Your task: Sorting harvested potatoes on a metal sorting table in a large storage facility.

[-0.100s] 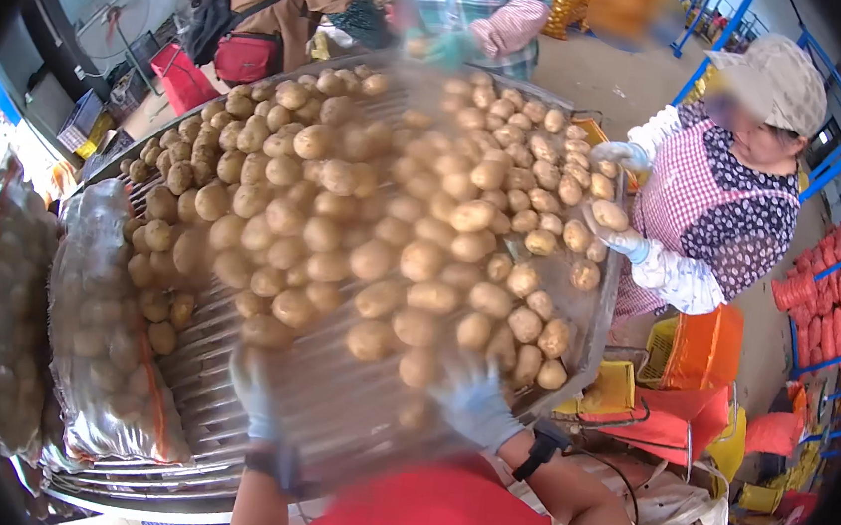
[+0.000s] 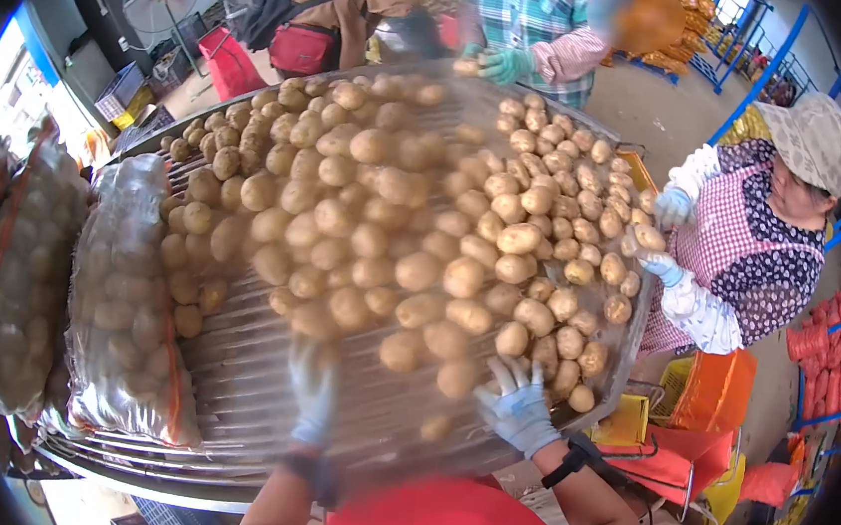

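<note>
1. Right hand (image 2: 519, 413), pale blue glove: fingers are being held spread and open, nothing gripped. Fingertips are being kept right at the near right edge of the potatoes (image 2: 464, 277); contact can't be confirmed.
2. Left hand (image 2: 311, 388), same glove type: being smeared by blur. Fingers are being pointed away from the body, just below the pile; open or closed can't be told.
3. Dark bands are being worn on both wrists, right band (image 2: 575, 458) sharper.
4. Potatoes are being carried in a broad heap over the middle and far part of the slatted table (image 2: 243, 372), beyond both hands. Bare slats are being exposed at near left.
5. Left end: two clear bags (image 2: 127, 307) (image 2: 31, 274) filled with potatoes are being supported upright, side by side.
6. Right side: a potato is being held over the table rim by a co-worker (image 2: 743, 231) in cap and checked apron.
7. Far side: another potato (image 2: 467, 67) is being held by a co-worker in plaid (image 2: 527, 12), green gloves.
8. Beyond right: orange bin (image 2: 715, 388) and stacked red sacks (image 2: 826, 368) are being kept on the floor side.
</note>
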`<action>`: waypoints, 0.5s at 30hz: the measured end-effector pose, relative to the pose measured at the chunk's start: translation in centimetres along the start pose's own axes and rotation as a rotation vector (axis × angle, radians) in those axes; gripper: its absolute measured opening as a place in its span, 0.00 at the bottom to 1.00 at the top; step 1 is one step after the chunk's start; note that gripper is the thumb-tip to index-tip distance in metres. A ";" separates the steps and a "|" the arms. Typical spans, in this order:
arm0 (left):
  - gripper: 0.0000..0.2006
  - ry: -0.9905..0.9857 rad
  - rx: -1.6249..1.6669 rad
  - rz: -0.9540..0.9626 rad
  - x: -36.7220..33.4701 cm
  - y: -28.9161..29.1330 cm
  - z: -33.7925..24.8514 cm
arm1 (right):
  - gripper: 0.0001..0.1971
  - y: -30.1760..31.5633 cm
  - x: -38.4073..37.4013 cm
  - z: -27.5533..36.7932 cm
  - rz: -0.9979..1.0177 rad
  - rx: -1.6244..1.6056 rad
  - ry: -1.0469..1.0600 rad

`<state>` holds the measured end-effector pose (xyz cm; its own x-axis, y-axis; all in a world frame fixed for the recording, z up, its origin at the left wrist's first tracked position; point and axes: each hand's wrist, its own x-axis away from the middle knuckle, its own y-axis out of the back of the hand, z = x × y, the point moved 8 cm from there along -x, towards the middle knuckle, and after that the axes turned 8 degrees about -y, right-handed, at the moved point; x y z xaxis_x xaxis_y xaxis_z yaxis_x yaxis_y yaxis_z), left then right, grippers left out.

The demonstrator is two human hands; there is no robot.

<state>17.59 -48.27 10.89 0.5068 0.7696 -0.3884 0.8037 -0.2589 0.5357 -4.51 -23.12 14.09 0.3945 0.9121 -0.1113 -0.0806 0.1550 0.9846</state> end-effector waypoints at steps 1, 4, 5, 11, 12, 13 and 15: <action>0.25 0.052 0.065 0.020 0.0 -1.4 -2.4 | 0.17 0.0 -0.8 -1.9 -0.006 0.009 -0.058; 0.29 -0.227 0.016 0.252 0.2 -5.0 -7.8 | 0.32 -1.1 -3.2 -9.8 -0.062 0.128 -0.260; 0.27 -0.177 0.111 0.262 -0.1 -5.1 -7.2 | 0.36 -1.1 -3.9 -12.0 -0.062 0.111 -0.277; 0.17 -0.125 -0.060 -0.195 -8.9 4.0 -0.6 | 0.46 2.5 -9.3 -17.2 0.020 0.068 -0.679; 0.19 -0.074 0.003 -0.256 -10.9 5.2 1.6 | 0.45 3.4 -11.3 -15.7 -0.047 0.033 -0.646; 0.20 -0.139 -0.080 -0.256 -13.6 6.0 1.5 | 0.41 5.3 -14.4 -11.5 -0.158 0.034 -0.473; 0.25 -0.128 -0.024 -0.252 -18.6 7.0 2.2 | 0.30 8.1 -20.9 -1.3 -0.274 -0.145 -0.130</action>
<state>14.45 -65.67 20.22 0.3285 0.7276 -0.6022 0.9025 -0.0539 0.4273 -14.56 -40.49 24.25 0.5318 0.7747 -0.3420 -0.0808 0.4484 0.8902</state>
